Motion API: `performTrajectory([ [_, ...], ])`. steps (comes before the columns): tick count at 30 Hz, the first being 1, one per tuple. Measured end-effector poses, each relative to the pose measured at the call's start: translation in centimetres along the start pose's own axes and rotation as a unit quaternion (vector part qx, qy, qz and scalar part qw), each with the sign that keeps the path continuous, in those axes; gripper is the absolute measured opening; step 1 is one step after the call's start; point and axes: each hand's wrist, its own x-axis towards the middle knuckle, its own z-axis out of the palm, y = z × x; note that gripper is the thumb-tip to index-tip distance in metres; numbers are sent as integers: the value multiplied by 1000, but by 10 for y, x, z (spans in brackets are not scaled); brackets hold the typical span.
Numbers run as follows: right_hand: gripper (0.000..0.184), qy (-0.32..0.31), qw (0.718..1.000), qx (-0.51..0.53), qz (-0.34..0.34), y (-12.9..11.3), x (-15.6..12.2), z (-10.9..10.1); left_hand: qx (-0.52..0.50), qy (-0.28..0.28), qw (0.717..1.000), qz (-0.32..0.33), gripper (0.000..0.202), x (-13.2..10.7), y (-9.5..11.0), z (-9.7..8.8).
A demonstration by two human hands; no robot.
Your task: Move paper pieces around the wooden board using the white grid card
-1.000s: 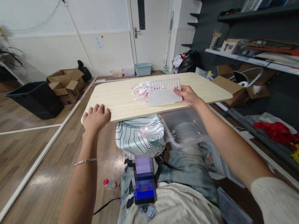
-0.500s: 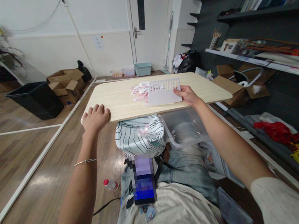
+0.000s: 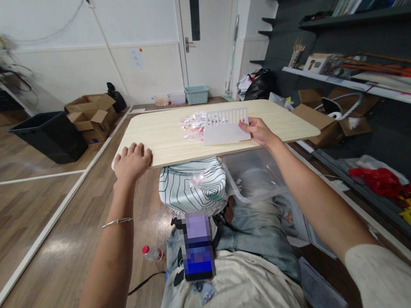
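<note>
My left hand (image 3: 132, 160) lies palm down on the front left corner of a pale wooden tabletop (image 3: 160, 130), its fingers stretched out and holding nothing. At the right, my right hand (image 3: 259, 130) grips the right side of a white slotted plastic panel (image 3: 225, 132) between thumb and fingers. The panel has a row of slots along its far edge. Just left of it and partly behind it lies a pile of small clear packets (image 3: 194, 125) with pink and white contents. The lower fingers of my right hand are hidden.
Below the tabletop are a patterned white cloth cover (image 3: 191, 189) with a pinkish packet on it and a clear plastic bin (image 3: 255, 182). A phone (image 3: 196, 247) rests on my lap. A red-capped bottle (image 3: 153, 253) lies on the floor. Shelves (image 3: 370, 74) line the right.
</note>
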Motion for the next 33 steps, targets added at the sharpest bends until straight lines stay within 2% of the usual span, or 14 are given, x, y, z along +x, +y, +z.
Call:
performTrajectory([
  [12, 70, 7, 1000, 0, 1, -1, -1, 0, -8, 9, 1000, -10, 60, -2, 3, -1],
  [16, 67, 7, 1000, -1, 3, 0, 0, -1, -25, 56, 998, -16, 57, -20, 8, 0],
  [20, 65, 3, 1000, -1, 5, 0, 0, 0, -55, 101, 993, -18, 59, -45, 8, 9],
  [25, 69, 2, 1000, 6, 3, -1, 0, 1, -91, 117, 989, -10, 59, -71, 4, 17],
  [28, 70, 2, 1000, 14, 2, 0, 0, 1, -173, 136, 975, -27, 62, -102, 2, 27],
  [30, 70, 3, 1000, 12, 2, 0, 1, 1, -271, 155, 947, -70, 66, -138, 2, 42],
  [31, 70, 3, 1000, 9, 2, 0, 1, 1, -314, 147, 932, -100, 67, -160, 2, 51],
  [33, 69, 2, 1000, 4, 3, 1, 1, 1, -388, 87, 904, -155, 68, -205, 4, 73],
])
